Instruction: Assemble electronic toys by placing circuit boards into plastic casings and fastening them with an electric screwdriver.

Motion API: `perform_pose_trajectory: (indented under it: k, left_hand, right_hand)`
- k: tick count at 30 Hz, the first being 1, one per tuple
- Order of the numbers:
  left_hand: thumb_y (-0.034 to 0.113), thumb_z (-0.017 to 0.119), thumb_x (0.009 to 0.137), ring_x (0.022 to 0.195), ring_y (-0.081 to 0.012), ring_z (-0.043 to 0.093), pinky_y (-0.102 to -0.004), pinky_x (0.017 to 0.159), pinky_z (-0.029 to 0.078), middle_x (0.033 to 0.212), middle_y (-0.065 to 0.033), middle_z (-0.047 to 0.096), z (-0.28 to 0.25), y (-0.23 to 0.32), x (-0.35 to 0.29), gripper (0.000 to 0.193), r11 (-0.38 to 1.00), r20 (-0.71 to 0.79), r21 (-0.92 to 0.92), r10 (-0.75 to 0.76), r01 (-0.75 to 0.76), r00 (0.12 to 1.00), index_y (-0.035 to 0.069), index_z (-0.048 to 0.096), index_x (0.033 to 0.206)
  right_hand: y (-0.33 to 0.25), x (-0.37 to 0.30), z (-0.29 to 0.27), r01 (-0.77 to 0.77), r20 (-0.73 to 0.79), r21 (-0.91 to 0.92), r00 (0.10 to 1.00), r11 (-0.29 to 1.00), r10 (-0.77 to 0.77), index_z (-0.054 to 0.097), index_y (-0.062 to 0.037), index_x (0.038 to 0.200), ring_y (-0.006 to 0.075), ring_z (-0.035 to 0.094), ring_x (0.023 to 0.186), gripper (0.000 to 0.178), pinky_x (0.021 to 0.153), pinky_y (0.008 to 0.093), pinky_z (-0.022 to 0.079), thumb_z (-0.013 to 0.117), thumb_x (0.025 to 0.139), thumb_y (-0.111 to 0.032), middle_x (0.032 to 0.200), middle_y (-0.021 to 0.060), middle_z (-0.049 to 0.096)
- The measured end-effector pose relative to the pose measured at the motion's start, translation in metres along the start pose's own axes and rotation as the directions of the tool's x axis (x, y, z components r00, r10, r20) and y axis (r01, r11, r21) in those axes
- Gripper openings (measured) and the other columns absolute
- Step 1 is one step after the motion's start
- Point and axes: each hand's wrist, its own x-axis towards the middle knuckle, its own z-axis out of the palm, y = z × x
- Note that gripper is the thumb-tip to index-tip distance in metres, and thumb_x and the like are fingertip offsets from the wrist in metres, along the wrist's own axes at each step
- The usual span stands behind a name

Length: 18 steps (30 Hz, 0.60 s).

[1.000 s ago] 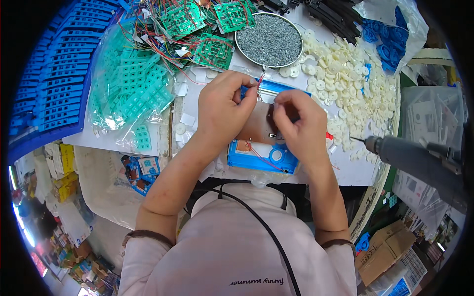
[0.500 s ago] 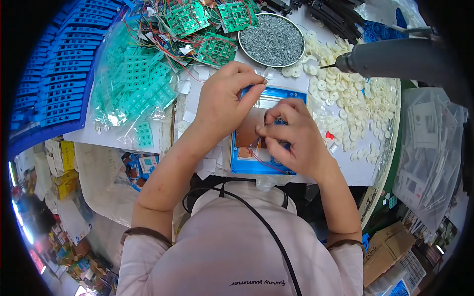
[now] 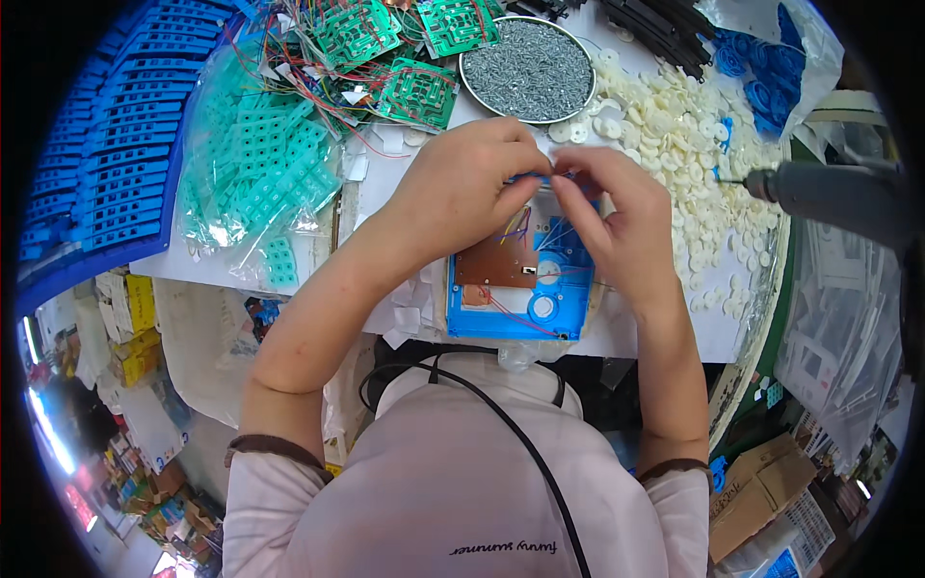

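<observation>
A: Start big. What's on the table [image 3: 674, 332]?

B: A stack of blue plastic strips [image 3: 116, 164] far left, a bag of teal keypad mats [image 3: 255, 183] beside it, green circuit boards [image 3: 414, 91] with wires above, a round tray of grey screws [image 3: 528, 69], and a heap of white plastic discs [image 3: 689, 154] on the right. A grey power screwdriver [image 3: 829, 193] hangs at the right edge.

A: And the work itself?

B: An open blue plastic case [image 3: 525, 279] lies at the near table edge, with a brown board [image 3: 496, 260] inside. Both hands meet over its far end: the left hand [image 3: 467, 188] and right hand [image 3: 621, 217] each have their fingertips pressed together on the thin coloured wires [image 3: 520, 226].

A: Risk?

B: I'd judge a hard tug could snap a wire off the board, or the case could slide off the edge.

A: Any change?

B: A second ago the screwdriver hung lower right; half a second ago it swung across the top. The hands have shifted toward the case's far end.
</observation>
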Motion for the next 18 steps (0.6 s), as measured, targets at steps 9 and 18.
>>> perform_pose_trajectory:
  k: [9, 18]
  left_hand:
    - [0.001, 0.068, 0.084, 0.085, -0.03, 0.069, -0.0381, 0.074, 0.055, 0.094, -0.0135, 0.068, 0.004, 0.004, -0.003, 0.02, 0.994, -0.116, 0.085, -0.066, 0.076, 0.991, 0.002, 0.068, 0.105]
    - [0.011, 0.073, 0.084, 0.08, -0.0304, 0.068, -0.0398, 0.07, 0.054, 0.083, -0.0103, 0.069, 0.003, 0.003, 0.007, 0.011, 0.993, 0.14, 0.114, 0.011, -0.027, 0.99, 0.006, 0.073, 0.094]
  right_hand:
    - [-0.01, -0.01, -0.006, 0.189, 0.103, -0.487, 0.982, 0.853, -0.159, 0.064, -0.0077, 0.081, 0.0272, 0.061, 0.076, 0.01, 0.066, 0.0408, 0.051, 0.073, 0.078, -0.01, 0.077, 0.009, 0.061]
    - [-0.04, -0.036, -0.001, 0.107, 0.272, -0.443, 0.962, 0.89, 0.019, 0.065, -0.0054, 0.081, 0.0293, 0.061, 0.076, 0.01, 0.066, 0.0417, 0.05, 0.075, 0.079, -0.007, 0.077, 0.009, 0.061]
